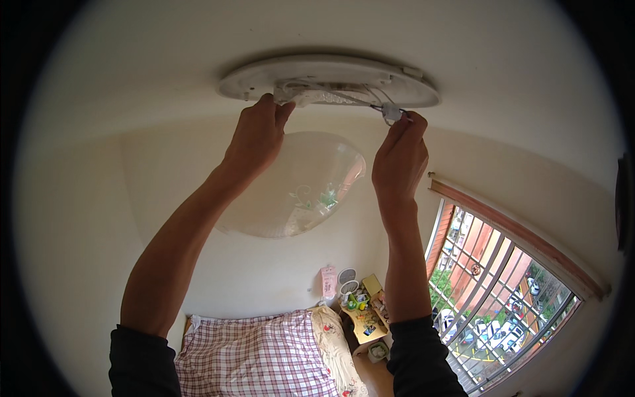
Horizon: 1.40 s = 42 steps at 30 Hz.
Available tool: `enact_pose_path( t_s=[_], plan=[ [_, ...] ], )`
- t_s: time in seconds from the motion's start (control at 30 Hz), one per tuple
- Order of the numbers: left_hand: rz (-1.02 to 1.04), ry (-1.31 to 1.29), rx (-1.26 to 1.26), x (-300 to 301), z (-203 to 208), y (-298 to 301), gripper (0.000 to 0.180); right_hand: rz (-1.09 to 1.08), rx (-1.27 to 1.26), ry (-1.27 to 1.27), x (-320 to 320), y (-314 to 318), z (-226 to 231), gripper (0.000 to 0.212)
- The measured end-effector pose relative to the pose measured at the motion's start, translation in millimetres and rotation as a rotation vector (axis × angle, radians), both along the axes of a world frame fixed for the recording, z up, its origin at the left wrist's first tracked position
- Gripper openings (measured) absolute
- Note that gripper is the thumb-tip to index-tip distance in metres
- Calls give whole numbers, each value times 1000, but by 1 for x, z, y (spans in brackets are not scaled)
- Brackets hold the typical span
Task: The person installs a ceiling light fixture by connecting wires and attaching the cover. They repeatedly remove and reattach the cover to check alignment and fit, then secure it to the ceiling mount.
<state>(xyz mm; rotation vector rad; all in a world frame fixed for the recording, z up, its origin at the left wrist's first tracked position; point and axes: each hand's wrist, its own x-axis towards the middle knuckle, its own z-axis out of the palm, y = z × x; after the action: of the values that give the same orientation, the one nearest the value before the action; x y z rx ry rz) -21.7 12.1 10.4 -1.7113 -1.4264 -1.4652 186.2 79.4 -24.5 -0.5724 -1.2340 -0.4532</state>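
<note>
Both pinching, our left hand holds a pale piece under the ceiling-lamp base, our right hand the wires at the white connector just below, which we judge light, stiff and best gripped by its sides.

Hands at ceiling lamp base, wired connector, translucent dome, plaid bedspread

We see pale walls under a white ceiling. Below us, a checked blanket covers much of a bed; near it stands a cluttered wooden table. To our right, daylight shows through a barred window, with parked cars outside.
</note>
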Motion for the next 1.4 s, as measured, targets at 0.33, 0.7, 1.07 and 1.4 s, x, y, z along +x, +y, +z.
enact_pose_path(
  t_s=[0.33,0.7,1.07,1.4],
  plan=[
    [-19,3,25,-1,-1,2,44,-255,-215,-44,7,-2,34,35],
    [-34,-21,-19,-2,-1,-1,45,158,-202,14,10,15,24,23],
    [-60,-25,-13,-3,-4,-1,47,242,109,27,2,16,-15,30],
    [-80,-105,-119,-2,-21,-21,40,592,-280,92,13,70,-85,23]
  ],
)
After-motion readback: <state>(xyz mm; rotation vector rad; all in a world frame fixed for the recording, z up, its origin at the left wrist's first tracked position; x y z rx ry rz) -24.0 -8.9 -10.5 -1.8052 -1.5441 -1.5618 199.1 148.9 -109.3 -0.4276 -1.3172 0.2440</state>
